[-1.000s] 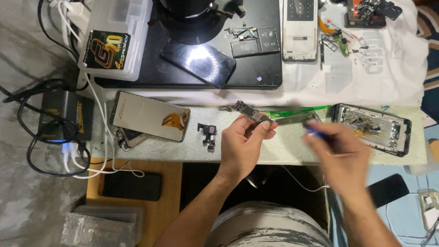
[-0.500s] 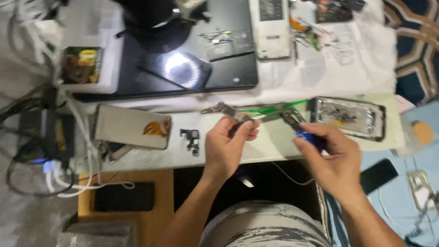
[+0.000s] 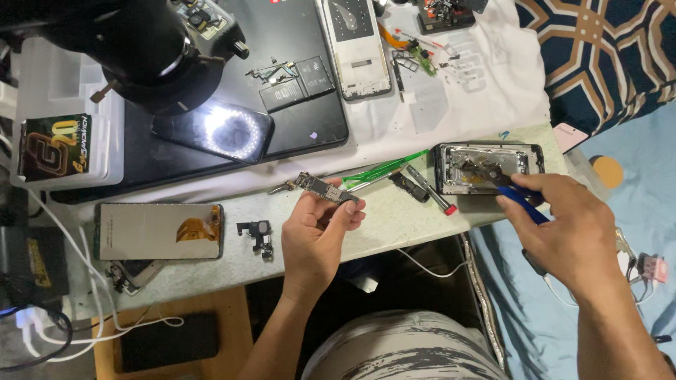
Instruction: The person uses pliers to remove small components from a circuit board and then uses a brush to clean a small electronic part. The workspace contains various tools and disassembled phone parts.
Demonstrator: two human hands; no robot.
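Your right hand (image 3: 563, 225) has moved off the board (image 3: 325, 188) and out to the open phone frame (image 3: 487, 167); the hands, close together half a second ago, are now well apart. Right fingers are closed on a blue-handled tool (image 3: 520, 200), its tip over the frame's inside. Left hand (image 3: 317, 236) holds the board up over the surface (image 3: 394, 225), fingers pinched on its right end, board roughly level. Green strip (image 3: 384, 169) and a red-tipped tool (image 3: 431, 190) lie between board and frame. Screen panel (image 3: 158, 231) lies flat to your left, a small black part (image 3: 257, 232) just beside it. Ring light glare shows on the dark phone (image 3: 211, 130) under the scope.
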